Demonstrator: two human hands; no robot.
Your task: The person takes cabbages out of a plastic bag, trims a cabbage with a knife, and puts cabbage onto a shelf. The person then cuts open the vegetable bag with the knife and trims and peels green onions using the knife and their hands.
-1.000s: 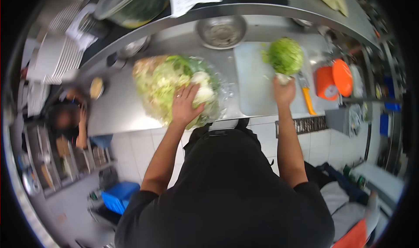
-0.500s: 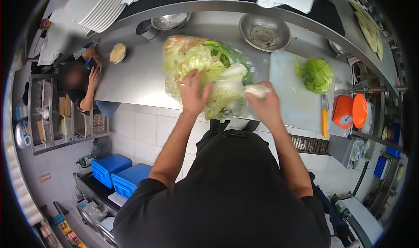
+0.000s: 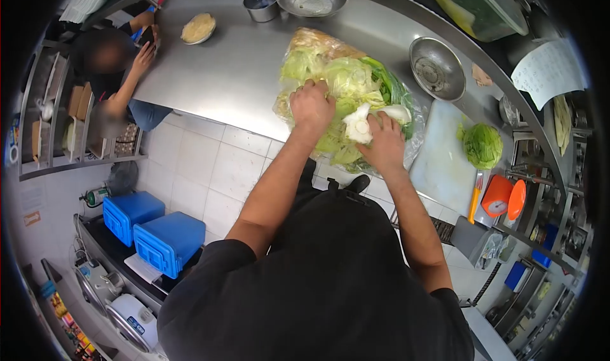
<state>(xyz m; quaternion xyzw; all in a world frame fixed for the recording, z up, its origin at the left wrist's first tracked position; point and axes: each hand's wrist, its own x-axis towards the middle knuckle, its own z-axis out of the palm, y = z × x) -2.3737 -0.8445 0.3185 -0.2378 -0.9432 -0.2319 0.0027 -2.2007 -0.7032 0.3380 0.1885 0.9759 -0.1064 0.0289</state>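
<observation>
A clear plastic bag (image 3: 416, 123) lies under a heap of pale green leaves (image 3: 346, 75), with darker green leaves on its right side. My left hand (image 3: 312, 110) is on the left of the heap, its fingers curled into the leaves. At the heap's lower right, my right hand (image 3: 386, 146) has its fingers apart beside a white, cut core piece (image 3: 358, 125). Its fingertips touch another white piece (image 3: 398, 113). A round green head (image 3: 482, 146) sits on the white cutting board (image 3: 441, 161), near an orange-handled knife (image 3: 474, 199).
Metal bowls (image 3: 437, 69) and a small metal pot (image 3: 261, 4) stand behind the bag. An orange scale (image 3: 497, 196) is at the right. At the left, a person (image 3: 105, 59) is by the counter near a bowl of pale food (image 3: 199, 28). A shelf edge (image 3: 457, 27) overhangs the back.
My right hand has come from the green head to the leaf heap with the white core, which now rests there. My left hand's fingers have curled into the leaves. The view has turned left.
</observation>
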